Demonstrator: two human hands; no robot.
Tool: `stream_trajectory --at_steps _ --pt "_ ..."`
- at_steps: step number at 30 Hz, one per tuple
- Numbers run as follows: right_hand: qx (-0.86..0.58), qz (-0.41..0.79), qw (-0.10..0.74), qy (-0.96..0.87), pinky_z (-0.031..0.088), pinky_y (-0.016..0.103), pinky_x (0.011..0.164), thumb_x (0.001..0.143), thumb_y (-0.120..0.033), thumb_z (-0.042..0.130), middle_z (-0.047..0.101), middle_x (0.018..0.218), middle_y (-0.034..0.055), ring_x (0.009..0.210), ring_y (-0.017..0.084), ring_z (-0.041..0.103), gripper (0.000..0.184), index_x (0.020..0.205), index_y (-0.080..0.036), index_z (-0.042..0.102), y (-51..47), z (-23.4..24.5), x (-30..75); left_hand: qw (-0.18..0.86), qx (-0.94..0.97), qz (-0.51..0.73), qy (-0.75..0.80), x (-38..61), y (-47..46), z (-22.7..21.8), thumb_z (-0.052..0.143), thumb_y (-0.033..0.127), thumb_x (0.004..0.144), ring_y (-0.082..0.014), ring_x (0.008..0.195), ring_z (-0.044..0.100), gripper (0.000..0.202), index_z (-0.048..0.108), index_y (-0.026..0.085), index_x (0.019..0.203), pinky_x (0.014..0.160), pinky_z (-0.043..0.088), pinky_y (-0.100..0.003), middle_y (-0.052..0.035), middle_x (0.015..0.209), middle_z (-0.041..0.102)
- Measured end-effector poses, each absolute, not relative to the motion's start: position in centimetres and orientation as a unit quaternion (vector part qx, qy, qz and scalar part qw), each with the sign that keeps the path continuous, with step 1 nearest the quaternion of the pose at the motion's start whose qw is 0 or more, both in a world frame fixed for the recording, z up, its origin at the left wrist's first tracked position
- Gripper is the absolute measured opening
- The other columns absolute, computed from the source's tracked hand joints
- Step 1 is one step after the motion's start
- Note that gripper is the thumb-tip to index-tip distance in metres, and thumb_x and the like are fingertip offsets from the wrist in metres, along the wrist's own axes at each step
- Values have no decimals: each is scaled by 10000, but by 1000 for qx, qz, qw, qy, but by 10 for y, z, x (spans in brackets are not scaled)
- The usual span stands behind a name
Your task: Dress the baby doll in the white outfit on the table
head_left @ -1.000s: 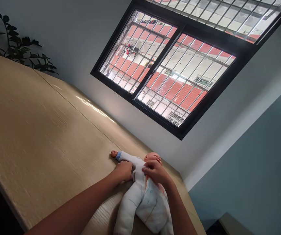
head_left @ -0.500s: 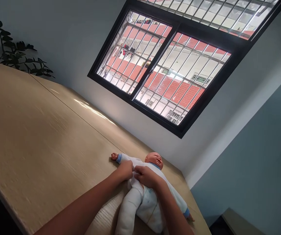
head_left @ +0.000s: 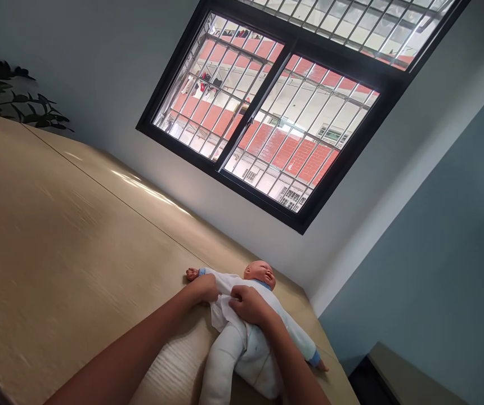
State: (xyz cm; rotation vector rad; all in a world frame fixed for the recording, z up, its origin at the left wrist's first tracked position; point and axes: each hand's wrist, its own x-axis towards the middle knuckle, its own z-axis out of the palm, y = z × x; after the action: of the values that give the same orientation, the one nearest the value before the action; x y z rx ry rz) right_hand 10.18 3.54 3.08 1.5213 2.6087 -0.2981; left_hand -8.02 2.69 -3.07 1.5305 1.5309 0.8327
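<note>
A baby doll with a smooth head and a white cloth suit (head_left: 223,354) trimmed in blue at collar and cuffs (head_left: 255,340) lies face up at six o'clock on a pale, wood-grained tabletop (head_left: 77,253). Its head (head_left: 260,274) points towards one o'clock; one arm stretches to ten o'clock from its chest, the other to four.

The person's bare left hand (head_left: 206,288) rests against the suit by the ten o'clock arm, fingers curled in tightly; its fingertips are hidden, so I cannot tell whether it has hold of cloth. The bare right hand (head_left: 248,304), just beside it at three o'clock, is closed with thumb and fingers pinching loose white cloth of the suit over the doll's front.

At twelve o'clock is a black-framed, barred glass window (head_left: 254,111); at ten, a dark-green leafy plant (head_left: 45,120).
</note>
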Motion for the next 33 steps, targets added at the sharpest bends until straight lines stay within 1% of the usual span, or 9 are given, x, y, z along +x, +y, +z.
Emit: stream_trajectory --at_steps 5,13,17,20,22,24,27,30,33 --pt "530 -105 7 842 137 137 697 885 -287 509 576 1035 11 748 -48 280 303 1058 -93 666 39 29 97 467 555 246 643 -80 26 -28 643 424 971 -174 985 655 361 642 124 1174 856 598 -347 -64 1117 654" --pt "546 -144 -22 825 256 79 699 1034 -376 370 565 1094 42 762 -68 366 431 1224 -49 577 41 43 111 556 498 274 606 -78 26 -24 637 397 980 -140 924 651 329 635 128 1170 797 595 -301 -60 1084 655" --pt "544 -105 0 832 348 64 835 995 -396 464 550 1080 62 850 -45 386 430 1199 -54 628 38 38 103 573 482 298 592 -77 26 -25 640 404 977 -132 887 643 319 641 120 1124 769 586 -283 -47 1038 652" --pt "562 -58 31 825 417 226 1106 974 -341 493 521 1126 113 1049 20 439 435 1244 -32 636 34 30 91 578 473 297 595 -75 26 -25 637 395 980 -115 849 631 296 640 125 1102 747 578 -268 -44 1009 650" --pt "571 -20 40 820 347 375 1210 939 -251 508 488 1205 144 1218 103 410 419 1271 -32 643 29 26 85 580 470 295 597 -74 26 -24 635 390 982 -113 846 629 286 642 128 1098 746 577 -265 -43 1009 650" --pt "575 18 27 818 283 461 1220 902 -175 503 440 1286 165 1326 191 333 444 1308 -56 637 23 23 79 580 470 297 595 -74 26 -23 633 386 983 -116 860 632 284 642 131 1109 758 581 -271 -48 1027 652" --pt "569 58 -1 820 264 471 1200 908 -129 422 386 1353 175 1374 246 262 492 1362 -108 610 18 23 75 585 476 310 579 -74 24 -21 637 385 980 -128 893 641 307 635 131 1152 780 589 -289 -56 1063 652" --pt "552 50 24 832 265 459 1224 940 -133 381 429 1298 160 1352 205 310 457 1311 -102 644 18 23 74 595 485 335 547 -74 22 -21 635 394 981 -137 918 645 315 637 135 1160 799 592 -301 -60 1083 653" --pt "561 12 73 825 306 454 1244 951 -189 463 466 1238 136 1309 145 373 405 1290 -65 648 21 22 75 593 499 388 498 -71 21 -22 627 409 984 -145 941 647 321 641 143 1164 820 595 -312 -65 1104 653"
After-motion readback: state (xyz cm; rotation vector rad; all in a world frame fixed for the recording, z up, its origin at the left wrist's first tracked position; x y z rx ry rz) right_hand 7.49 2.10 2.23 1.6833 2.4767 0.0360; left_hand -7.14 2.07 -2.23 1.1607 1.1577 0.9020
